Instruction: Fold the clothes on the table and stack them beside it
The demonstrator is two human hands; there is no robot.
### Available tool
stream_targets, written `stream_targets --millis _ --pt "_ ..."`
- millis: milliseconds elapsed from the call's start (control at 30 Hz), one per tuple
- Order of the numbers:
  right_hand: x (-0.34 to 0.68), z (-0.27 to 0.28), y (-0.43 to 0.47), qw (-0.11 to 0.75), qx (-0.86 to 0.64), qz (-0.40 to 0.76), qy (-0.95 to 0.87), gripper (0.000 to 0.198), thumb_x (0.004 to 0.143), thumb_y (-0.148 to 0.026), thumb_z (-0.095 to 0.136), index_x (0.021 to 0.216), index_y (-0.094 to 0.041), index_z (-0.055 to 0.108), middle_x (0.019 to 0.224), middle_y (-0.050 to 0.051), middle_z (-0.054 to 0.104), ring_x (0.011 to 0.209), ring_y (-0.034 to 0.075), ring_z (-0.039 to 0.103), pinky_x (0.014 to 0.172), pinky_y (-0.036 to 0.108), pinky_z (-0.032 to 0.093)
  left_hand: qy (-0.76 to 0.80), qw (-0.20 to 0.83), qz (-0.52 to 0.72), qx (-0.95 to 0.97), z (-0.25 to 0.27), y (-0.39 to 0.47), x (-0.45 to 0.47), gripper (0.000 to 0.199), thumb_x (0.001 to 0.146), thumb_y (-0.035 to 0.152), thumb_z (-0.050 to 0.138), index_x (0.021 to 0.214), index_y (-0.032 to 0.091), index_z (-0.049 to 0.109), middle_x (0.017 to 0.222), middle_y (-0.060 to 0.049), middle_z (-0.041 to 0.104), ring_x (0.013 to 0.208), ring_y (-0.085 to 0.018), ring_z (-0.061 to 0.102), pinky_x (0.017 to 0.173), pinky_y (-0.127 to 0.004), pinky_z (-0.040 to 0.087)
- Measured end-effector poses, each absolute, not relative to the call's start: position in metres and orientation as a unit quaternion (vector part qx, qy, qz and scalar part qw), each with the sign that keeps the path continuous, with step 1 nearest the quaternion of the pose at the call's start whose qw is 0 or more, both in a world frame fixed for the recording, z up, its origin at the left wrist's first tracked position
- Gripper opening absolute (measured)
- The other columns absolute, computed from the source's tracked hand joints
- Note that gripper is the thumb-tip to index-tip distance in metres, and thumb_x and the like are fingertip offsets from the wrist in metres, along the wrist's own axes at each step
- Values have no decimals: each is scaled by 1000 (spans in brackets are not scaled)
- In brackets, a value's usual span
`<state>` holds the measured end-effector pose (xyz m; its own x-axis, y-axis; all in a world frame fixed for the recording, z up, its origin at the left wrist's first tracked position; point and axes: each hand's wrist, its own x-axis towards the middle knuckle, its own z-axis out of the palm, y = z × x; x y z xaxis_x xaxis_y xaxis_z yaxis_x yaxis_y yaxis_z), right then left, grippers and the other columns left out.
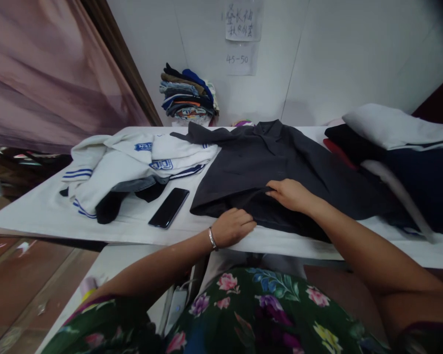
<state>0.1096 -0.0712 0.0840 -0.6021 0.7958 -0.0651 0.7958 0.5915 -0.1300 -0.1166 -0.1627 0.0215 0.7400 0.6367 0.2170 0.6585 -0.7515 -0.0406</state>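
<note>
A dark grey collared jacket (256,160) lies spread on the white table, its collar toward the wall and its lower edge toward me. My right hand (293,195) pinches the front layer of the jacket near its hem. At the jacket's bottom edge, my left hand (234,227), with a bracelet at the wrist, is closed with curled fingers on the dark cloth. One sleeve stretches left over some white clothes, and the other side spreads right toward a pile.
White clothes with blue stripes (129,152) lie heaped at the left. A black phone (169,208) rests beside the jacket. Folded clothes (188,96) are stacked by the wall. Another clothes pile (421,162) fills the right side. Handwritten paper signs (242,22) hang on the wall.
</note>
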Motion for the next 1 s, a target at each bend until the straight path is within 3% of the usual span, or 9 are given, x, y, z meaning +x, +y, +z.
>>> stream_targets --millis 133,400,567,667,867,1000 --pt "107 92 -70 19 444 -34 895 26 93 -37 43 106 -23 61 95 6 70 83 22 65 65 27 38 -368 37 -60 -927 -2 -161 -104 25 93 33 50 111 19 60 110 -7 63 99 -19 53 79 -32 38" --pt "104 96 -71 34 453 -2 891 30 93 -38 41 110 -23 60 96 8 70 84 22 65 68 28 39 -368 86 -16 -926 -5 -145 -92 20 94 18 44 92 15 63 93 -8 63 85 -20 54 68 -32 38" --pt "104 111 -68 23 456 18 890 29 93 -38 42 109 -23 60 95 8 70 84 22 65 66 27 39 -392 48 -24 -918 1 -144 -87 25 90 38 55 93 16 65 97 -7 63 89 -19 55 71 -31 40" --pt "105 126 -64 6 460 42 887 31 93 -39 41 111 -22 60 97 8 70 86 23 64 67 28 39 -395 37 -29 -918 3 -142 -81 26 87 41 58 97 18 65 98 -6 63 89 -19 55 71 -30 41" --pt "103 132 -61 15 458 53 887 30 92 -39 43 109 -21 60 97 8 70 86 21 64 68 27 40 -383 78 -28 -920 -3 -139 -70 17 91 23 51 83 15 64 86 -8 61 84 -20 56 68 -33 41" --pt "101 126 -62 27 456 48 888 29 92 -37 43 109 -22 60 97 8 70 86 22 65 67 28 40 -389 90 -39 -916 9 -136 -65 14 90 19 49 86 14 61 86 -9 60 83 -21 55 66 -33 42"
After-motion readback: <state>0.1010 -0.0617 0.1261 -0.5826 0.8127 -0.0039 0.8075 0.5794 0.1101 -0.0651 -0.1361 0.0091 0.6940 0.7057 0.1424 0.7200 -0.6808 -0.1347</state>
